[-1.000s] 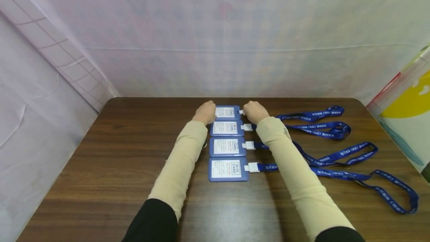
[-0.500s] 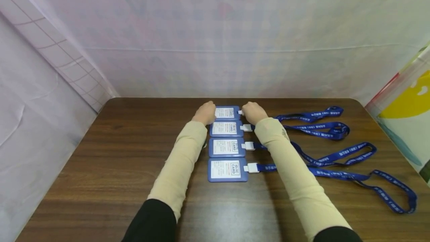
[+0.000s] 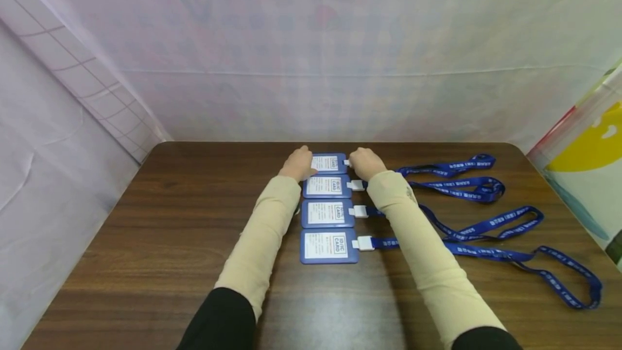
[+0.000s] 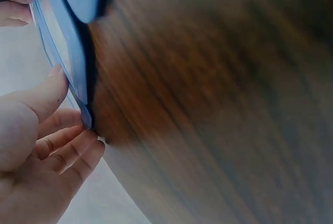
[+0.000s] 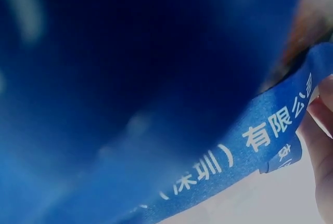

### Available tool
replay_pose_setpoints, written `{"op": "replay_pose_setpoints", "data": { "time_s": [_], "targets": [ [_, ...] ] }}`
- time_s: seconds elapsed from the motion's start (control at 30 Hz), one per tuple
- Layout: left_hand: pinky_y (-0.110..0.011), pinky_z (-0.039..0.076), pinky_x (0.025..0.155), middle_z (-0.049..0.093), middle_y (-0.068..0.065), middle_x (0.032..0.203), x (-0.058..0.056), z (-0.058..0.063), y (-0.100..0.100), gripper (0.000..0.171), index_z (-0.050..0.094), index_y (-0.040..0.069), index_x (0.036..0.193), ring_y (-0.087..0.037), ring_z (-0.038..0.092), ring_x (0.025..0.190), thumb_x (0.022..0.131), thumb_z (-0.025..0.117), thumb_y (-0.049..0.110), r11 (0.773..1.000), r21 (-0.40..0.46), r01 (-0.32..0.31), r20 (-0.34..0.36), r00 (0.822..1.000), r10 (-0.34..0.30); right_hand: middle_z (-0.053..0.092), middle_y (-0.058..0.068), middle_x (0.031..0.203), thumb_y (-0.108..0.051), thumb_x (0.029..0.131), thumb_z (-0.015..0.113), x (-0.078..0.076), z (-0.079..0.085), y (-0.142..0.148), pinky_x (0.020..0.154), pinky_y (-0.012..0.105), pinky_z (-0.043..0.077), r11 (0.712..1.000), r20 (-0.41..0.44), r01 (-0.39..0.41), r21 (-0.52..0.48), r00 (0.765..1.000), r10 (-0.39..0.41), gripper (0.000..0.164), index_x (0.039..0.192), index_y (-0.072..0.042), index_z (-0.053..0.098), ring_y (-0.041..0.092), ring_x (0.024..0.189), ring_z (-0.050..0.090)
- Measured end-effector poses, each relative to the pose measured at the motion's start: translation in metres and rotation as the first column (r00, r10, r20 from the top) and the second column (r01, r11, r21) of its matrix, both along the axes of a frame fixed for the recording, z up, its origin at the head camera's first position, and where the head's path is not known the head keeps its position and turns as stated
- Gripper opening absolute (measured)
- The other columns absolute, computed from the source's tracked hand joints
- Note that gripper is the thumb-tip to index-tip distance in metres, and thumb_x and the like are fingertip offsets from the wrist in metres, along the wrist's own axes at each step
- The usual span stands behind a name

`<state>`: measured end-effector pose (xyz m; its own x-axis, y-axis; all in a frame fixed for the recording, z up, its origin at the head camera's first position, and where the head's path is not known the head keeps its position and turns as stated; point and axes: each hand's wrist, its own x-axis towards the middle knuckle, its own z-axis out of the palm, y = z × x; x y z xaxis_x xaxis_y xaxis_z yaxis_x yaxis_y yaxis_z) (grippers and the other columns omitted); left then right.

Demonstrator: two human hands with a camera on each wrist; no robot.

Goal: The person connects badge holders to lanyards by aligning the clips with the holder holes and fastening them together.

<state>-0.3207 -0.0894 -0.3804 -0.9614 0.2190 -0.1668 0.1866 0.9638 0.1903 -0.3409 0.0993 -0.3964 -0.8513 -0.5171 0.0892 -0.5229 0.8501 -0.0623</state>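
Note:
Several blue ID badge holders lie in a column, each with a white card and a white clip on a blue lanyard. At the farthest badge holder (image 3: 330,163), my left hand (image 3: 297,164) pinches the left edge, its thumb on the card side. In the left wrist view the left hand's fingers (image 4: 78,156) meet the corner of that holder (image 4: 70,52). My right hand (image 3: 367,163) pinches the white clip (image 3: 347,162) at the other end; its fingertips are mostly hidden. A blue lanyard (image 5: 260,135) with white lettering crosses the right wrist view and covers much of that hand.
Nearer me lie the second (image 3: 326,186), third (image 3: 326,213) and front (image 3: 328,246) badge holders. Their looped lanyards (image 3: 478,189) spread to the right, partly under my right forearm. A pale curtain (image 3: 311,69) hangs behind the brown wooden table (image 3: 146,253).
My left thumb has come out to the right over the farthest holder's card. The right hand stays at the clip, and the badge holders hold their places.

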Motion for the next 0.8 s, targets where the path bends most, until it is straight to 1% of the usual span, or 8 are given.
{"op": "replay_pose_setpoints", "data": {
  "time_s": [0.2,0.5,0.63,0.8],
  "targets": [
    [-0.036,0.042,0.092,0.041,-0.018,0.13,-0.0004,0.0013,-0.0008,0.047,0.055,-0.005,0.117,-0.031,0.048,0.111,0.085,0.064,0.028,1.0,0.002,0.016,-0.001,1.0,-0.016,0.061,0.012,0.073,0.007,0.08,0.054,-0.0009,-0.0006,-0.0019,0.066,0.038,0.05,1.0,0.014,0.026,-0.014,1.0,-0.026,0.017,0.071,-0.001,0.066,0.027,0.072,0.058],
    [-0.034,0.042,0.092,0.04,-0.017,0.131,-0.0001,-0.0022,-0.0014,0.048,0.055,-0.005,0.118,-0.03,0.048,0.112,0.085,0.064,0.029,1.0,-0.013,0.017,0.002,1.0,-0.017,0.062,0.012,0.075,0.005,0.081,0.055,0.0003,0.0015,-0.0053,0.065,0.036,0.049,0.996,0.081,0.085,-0.037,0.993,-0.082,0.015,0.075,0.0,0.068,0.023,0.069,0.056],
    [-0.035,0.041,0.093,0.038,-0.018,0.134,0.0002,-0.0014,-0.0004,0.048,0.054,-0.004,0.119,-0.031,0.046,0.114,0.085,0.064,0.028,1.0,-0.005,0.011,0.004,1.0,-0.011,0.062,0.013,0.075,0.005,0.08,0.055,0.002,0.0041,-0.0061,0.064,0.037,0.049,0.994,0.076,0.094,-0.051,0.993,-0.09,0.014,0.074,0.0,0.066,0.024,0.069,0.057],
    [-0.036,0.041,0.093,0.04,-0.017,0.132,0.0016,-0.0019,-0.0003,0.048,0.054,-0.005,0.119,-0.031,0.046,0.114,0.086,0.064,0.028,1.0,-0.011,0.009,-0.015,1.0,-0.009,0.062,0.012,0.075,0.004,0.081,0.054,0.0022,0.0044,-0.0084,0.066,0.038,0.049,0.995,0.071,0.089,-0.05,0.994,-0.085,0.014,0.073,-0.001,0.065,0.025,0.07,0.058]
  ]
}}
